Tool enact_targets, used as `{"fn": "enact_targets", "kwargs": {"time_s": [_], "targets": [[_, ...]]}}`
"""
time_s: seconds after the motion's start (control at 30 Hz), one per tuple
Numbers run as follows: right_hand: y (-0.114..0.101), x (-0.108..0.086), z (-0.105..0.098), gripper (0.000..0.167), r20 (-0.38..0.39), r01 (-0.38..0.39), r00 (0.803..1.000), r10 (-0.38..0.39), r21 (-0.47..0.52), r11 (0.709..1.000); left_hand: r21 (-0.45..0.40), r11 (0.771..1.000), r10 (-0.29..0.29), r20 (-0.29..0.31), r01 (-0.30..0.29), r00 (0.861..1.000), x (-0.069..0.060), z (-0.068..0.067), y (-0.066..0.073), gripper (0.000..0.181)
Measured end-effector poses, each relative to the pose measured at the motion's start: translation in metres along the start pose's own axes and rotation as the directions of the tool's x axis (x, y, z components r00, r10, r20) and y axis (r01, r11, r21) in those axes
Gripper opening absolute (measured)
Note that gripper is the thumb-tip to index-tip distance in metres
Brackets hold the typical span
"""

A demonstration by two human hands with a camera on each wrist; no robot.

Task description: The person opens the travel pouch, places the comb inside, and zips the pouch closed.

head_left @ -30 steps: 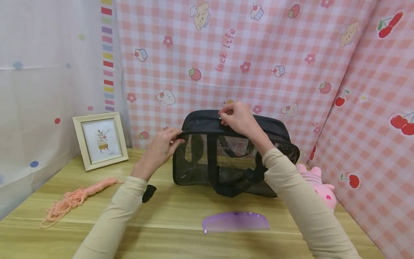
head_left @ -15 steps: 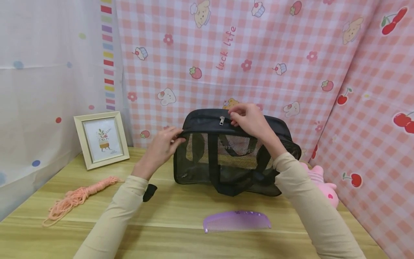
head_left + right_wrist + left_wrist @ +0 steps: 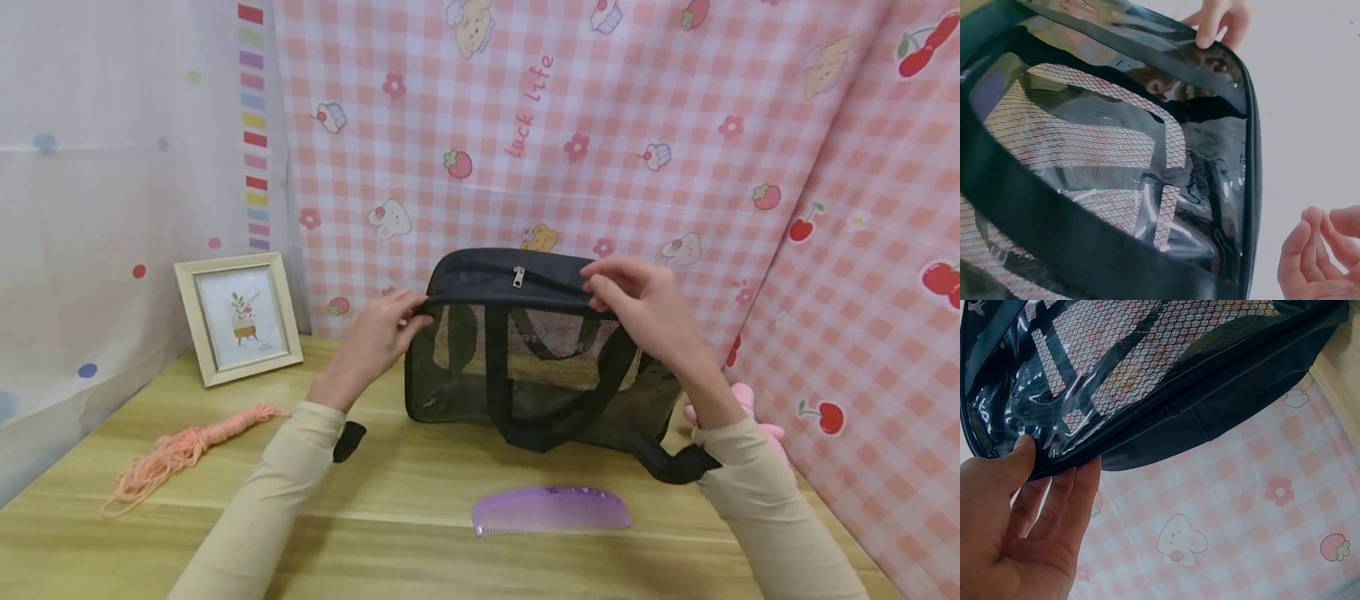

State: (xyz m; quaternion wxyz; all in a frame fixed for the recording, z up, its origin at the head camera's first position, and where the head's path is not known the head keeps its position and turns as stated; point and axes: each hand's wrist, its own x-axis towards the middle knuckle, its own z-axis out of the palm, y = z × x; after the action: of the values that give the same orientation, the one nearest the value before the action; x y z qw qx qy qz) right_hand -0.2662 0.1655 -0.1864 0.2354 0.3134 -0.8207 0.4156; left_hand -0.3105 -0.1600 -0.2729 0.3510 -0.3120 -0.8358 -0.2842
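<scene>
A black bag [image 3: 457, 400] with clear and mesh panels stands upright on the table. My left hand [image 3: 371, 337] pinches its upper left corner; in the left wrist view the hand [image 3: 1035, 531] has its thumb on the clear front and fingers beneath the edge. At the right of the bag's top, my right hand [image 3: 652, 308] pinches at the zipper line, fingertips together; anything small between them is hidden. A silver zipper pull [image 3: 518, 277] lies left of that hand. The right wrist view has the right hand [image 3: 1322, 262] beside the bag [image 3: 1054, 206].
A purple comb [image 3: 551, 510] lies in front of the bag. To the left are a bundle of peach cord [image 3: 183, 450] and a framed picture [image 3: 240, 321]. A pink plush toy [image 3: 742, 398] is partly hidden behind my right forearm. Patterned cloth [image 3: 630, 83] hangs behind the bag.
My right hand has left the silver pull and moved right along the top. A dark gap now shows along the zipper, and the bag's right side has sagged. The left hand keeps its hold.
</scene>
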Motion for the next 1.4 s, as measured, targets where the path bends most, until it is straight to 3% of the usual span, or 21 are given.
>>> {"fn": "enact_targets", "kwargs": {"time_s": [0.33,0.47,0.6,0.83,1.1,1.4], "targets": [[0.006,-0.067,-0.005,0.021,0.087,0.078,0.993,-0.077,-0.007,0.997,-0.020,1.000,0.021,-0.001,-0.021,1.000,0.004,0.002,0.001,0.018],[0.019,-0.084,0.001,0.023,0.128,0.104,0.986,-0.104,0.014,0.995,-0.026,0.999,0.023,-0.001,-0.023,1.000,0.005,0.002,0.001,0.019],[0.037,-0.096,0.009,0.022,0.219,0.101,0.970,-0.101,0.008,0.995,-0.031,0.999,0.024,-0.013,-0.024,1.000,0.005,0.002,0.001,0.019],[0.068,-0.120,0.020,0.022,0.419,0.045,0.907,-0.037,-0.008,0.999,-0.025,0.999,0.025,-0.013,-0.025,1.000,0.005,0.003,0.000,0.018],[0.090,-0.138,0.031,0.042,0.529,0.046,0.848,0.032,-0.134,0.990,-0.037,0.999,0.003,-0.007,-0.003,1.000,0.002,0.003,-0.002,0.019],[0.099,-0.143,0.034,0.069,0.676,0.051,0.732,0.091,-0.187,0.981,-0.029,1.000,0.009,-0.013,-0.009,1.000,0.001,0.003,-0.003,0.018]]}}
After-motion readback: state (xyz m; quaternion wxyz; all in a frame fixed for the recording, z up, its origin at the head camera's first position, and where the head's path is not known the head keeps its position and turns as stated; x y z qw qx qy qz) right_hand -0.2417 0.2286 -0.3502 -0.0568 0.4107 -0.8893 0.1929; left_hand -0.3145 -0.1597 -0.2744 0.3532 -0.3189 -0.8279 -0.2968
